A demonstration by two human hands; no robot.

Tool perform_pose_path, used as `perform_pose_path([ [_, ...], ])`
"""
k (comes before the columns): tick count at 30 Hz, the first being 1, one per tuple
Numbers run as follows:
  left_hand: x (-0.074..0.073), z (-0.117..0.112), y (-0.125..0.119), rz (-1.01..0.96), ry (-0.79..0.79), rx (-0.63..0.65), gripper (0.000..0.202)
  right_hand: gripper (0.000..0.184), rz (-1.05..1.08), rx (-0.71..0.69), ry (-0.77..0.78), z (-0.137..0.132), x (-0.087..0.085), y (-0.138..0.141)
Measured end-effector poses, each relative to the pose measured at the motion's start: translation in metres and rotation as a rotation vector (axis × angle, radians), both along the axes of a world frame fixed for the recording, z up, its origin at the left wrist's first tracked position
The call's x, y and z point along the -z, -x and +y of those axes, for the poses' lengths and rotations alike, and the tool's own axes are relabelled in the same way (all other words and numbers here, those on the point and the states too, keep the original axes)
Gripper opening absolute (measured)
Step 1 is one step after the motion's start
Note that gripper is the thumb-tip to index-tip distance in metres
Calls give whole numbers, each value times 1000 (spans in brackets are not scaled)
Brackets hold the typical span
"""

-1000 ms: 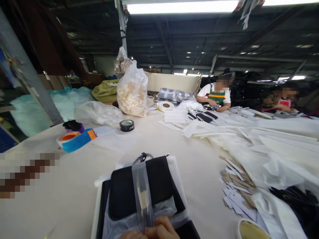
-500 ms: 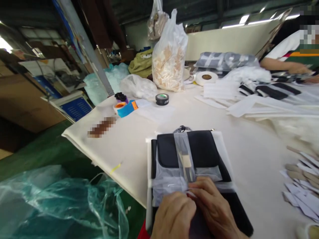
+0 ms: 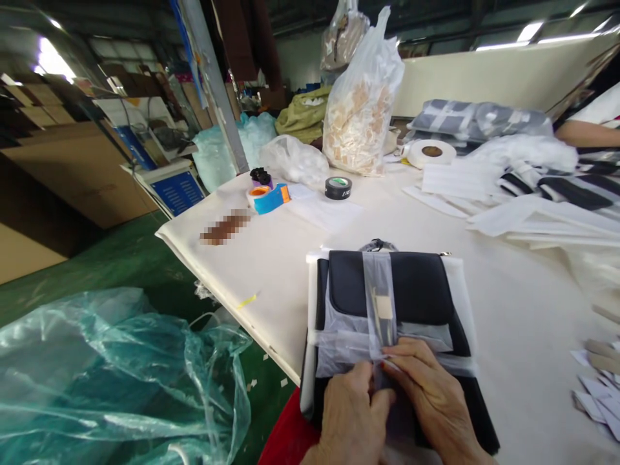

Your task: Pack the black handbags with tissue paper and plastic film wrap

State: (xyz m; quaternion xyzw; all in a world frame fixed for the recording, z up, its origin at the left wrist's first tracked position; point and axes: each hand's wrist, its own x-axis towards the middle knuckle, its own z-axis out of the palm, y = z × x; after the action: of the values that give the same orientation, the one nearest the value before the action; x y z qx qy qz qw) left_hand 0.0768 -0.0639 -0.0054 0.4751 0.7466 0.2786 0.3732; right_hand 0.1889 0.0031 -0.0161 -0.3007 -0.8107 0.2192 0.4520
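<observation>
A black bag [image 3: 421, 284] lies flap up at the table's near edge, on a white sheet that shows along its sides. Translucent plastic strips [image 3: 341, 342] run across and down its front, crossing near the middle. A small beige tag [image 3: 383, 307] shows under the upright strip. Just below the crossing, my left hand [image 3: 351, 407] is closed, its thumb and curled fingers pinching the plastic strip. Beside it on the right, my right hand [image 3: 433, 394] pinches the same strip, fingers pressed against the bag. The exact spot of the pinch is partly hidden.
Black tape [image 3: 338, 188], a blue-and-orange roll [image 3: 271, 198] and a bag of scraps [image 3: 361, 123] stand farther back. A white roll [image 3: 430, 154] and wrapped bundles [image 3: 479, 119] are back right, near a person's arm [image 3: 593, 134]. Teal plastic [image 3: 145, 381] lies left of the table.
The view has turned left, so the table's contents appear farther right. Both hands stay at the strip crossing; my left thumb now shows, and the left hand sits slightly apart from the right.
</observation>
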Motion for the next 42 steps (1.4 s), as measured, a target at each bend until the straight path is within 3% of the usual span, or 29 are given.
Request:
perform_pose_path([
  [4, -3, 4, -2, -164, 26, -75, 19, 19, -1, -9, 29, -1, 2, -2],
  [11, 15, -3, -8, -37, -170, -67, 17, 18, -1, -52, 10, -1, 1, -3],
  [20, 3, 3, -8, -241, -65, -193, 22, 21, -73, -101, -56, 3, -9, -3],
  [29, 7, 6, -9, -331, -88, -220, 15, 17, -131, -152, -121, 11, -28, -9],
  [33, 6, 6, -9, -310, -72, -224, 18, 17, -109, -130, -114, 13, -25, -8],
  [39, 3, 10, -5, -268, 0, -199, 22, 10, -60, -33, 46, 14, -18, -3],
  [42, 4, 12, -3, -284, -2, -193, 23, 8, -53, -26, 28, 13, -16, -2],
])
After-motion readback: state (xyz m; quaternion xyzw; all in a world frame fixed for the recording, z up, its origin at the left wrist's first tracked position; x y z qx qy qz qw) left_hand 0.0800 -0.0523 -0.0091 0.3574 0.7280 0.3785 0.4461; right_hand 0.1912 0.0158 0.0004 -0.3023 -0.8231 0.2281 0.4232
